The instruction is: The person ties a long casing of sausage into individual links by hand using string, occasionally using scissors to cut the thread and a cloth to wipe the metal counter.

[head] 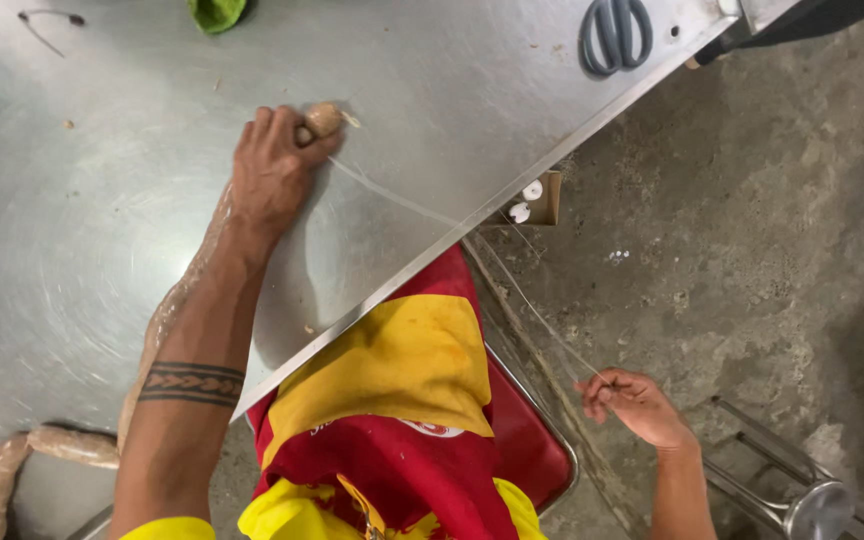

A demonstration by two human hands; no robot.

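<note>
My left hand (274,168) rests on the steel table (102,220) and pinches the pale tan end of a long sausage (324,120). The sausage runs back under my forearm toward linked pieces (62,445) at the lower left. A thin white string (392,198) stretches from the sausage end across the table edge and down to my right hand (634,402). That hand is low over the concrete floor, fingers closed on the string and holding it taut.
Grey-handled scissors (614,32) lie near the table's far edge. A green object (216,12) sits at the top. A small cardboard box with white spools (536,198) stands on the floor. A red stool seat (527,440) is under me; a metal frame (802,495) at lower right.
</note>
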